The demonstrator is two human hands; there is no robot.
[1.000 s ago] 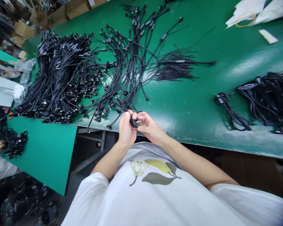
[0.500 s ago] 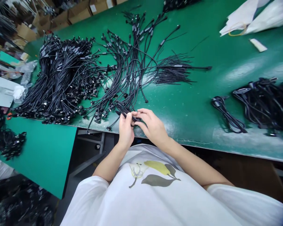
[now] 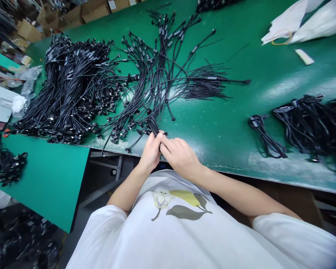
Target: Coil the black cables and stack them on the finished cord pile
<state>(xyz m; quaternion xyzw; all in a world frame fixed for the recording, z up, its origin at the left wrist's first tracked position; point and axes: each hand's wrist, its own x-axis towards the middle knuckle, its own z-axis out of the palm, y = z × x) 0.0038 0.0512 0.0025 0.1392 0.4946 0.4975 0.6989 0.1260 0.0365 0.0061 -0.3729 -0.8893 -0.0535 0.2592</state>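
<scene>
The left hand (image 3: 151, 153) is closed round a folded black cable (image 3: 153, 125), which pokes up and away past its fingertips. The right hand (image 3: 182, 157), fingers curled in, meets it at the cable's near end; whether its own fingertips grip the cable cannot be told, as that spot is hidden. Just beyond both hands, loose black cables (image 3: 145, 82) fan away over the green table (image 3: 212, 130), their plugs crowding right up to the held cable. Farther out to the left of the hands lies a big heap of cables (image 3: 70, 78). Beyond the right hand is a sheaf of thin black strips (image 3: 207, 86), with one cable stretched across it, partly covering it. Well to the right of the hands are a single coiled cable (image 3: 266, 136) and, next to it, a pile of coiled cables (image 3: 305, 127); beyond these, white sheets (image 3: 285, 22) and a small white piece (image 3: 304, 56). Left of and lower than the hands, a second green table (image 3: 53, 168) bears another dark cable clump (image 3: 11, 166)
</scene>
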